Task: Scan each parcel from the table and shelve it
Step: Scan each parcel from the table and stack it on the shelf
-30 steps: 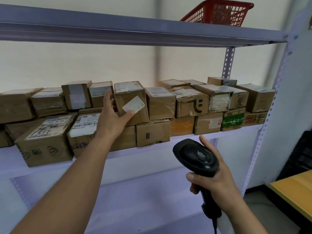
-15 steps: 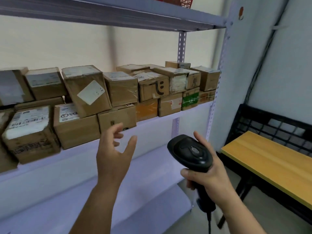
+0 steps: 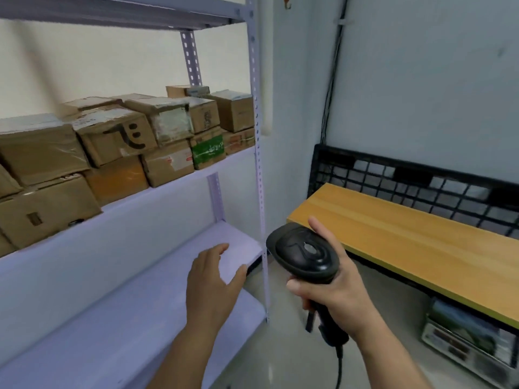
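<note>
Several brown cardboard parcels (image 3: 118,136) are stacked in two layers on the middle board of a pale metal shelf unit (image 3: 168,189) at the left. My left hand (image 3: 210,284) hangs in front of the lower shelf board, fingers relaxed, holding nothing. My right hand (image 3: 334,293) grips the handle of a black barcode scanner (image 3: 304,252), whose head points up and away and whose cable drops toward the floor. A wooden table top (image 3: 415,242) stands to the right; the part in view carries no parcel.
The shelf's perforated upright post (image 3: 259,169) stands between my hands and the table. A black wire grid panel (image 3: 421,186) backs the table against the wall. Under the table sits a grey box-like device (image 3: 466,341). Light floor lies between shelf and table.
My left hand left the parcel on the shelf and dropped down in front of the lower board. The view swung right, bringing the table into sight. The scanner stayed in my right hand.
</note>
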Tool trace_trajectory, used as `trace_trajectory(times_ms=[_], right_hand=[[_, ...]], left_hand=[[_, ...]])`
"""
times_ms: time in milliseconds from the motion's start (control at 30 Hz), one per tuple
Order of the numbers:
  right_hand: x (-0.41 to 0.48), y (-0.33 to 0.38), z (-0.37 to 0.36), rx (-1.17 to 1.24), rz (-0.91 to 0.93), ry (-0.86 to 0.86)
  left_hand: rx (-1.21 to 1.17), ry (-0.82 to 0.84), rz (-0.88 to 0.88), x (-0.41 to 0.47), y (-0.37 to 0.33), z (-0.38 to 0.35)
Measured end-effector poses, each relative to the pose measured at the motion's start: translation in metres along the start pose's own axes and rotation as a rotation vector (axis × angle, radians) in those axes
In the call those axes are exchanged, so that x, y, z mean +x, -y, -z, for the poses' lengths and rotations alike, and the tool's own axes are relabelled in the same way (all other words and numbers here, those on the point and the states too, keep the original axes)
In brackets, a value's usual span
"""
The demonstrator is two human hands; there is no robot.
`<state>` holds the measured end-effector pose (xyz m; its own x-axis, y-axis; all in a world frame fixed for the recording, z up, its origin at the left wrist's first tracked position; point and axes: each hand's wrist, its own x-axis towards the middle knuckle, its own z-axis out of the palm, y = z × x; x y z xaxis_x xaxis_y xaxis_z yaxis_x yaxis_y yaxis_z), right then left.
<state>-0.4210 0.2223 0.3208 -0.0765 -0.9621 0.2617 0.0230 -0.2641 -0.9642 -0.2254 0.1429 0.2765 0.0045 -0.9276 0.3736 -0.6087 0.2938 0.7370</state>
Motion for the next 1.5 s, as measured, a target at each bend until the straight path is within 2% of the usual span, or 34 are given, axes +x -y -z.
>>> trace_trajectory(times_ms=[600,1200,1500], right_hand=[[-0.082,0.02,0.261,-0.146,-0.008,-0.337],[-0.143,0.024,0.416,-0.238,-0.114,-0.749],[-0.13,0.039,0.497,-0.312,-0.121,-0.945]], left_hand=[[-0.039,0.306,-0.314,-0.046,-0.197,-0.231],[-0.093,0.733,-0.498,-0.08,-0.315,-0.403],[-0.167,0.836,-0.588,-0.062,-0.378,-0.493]])
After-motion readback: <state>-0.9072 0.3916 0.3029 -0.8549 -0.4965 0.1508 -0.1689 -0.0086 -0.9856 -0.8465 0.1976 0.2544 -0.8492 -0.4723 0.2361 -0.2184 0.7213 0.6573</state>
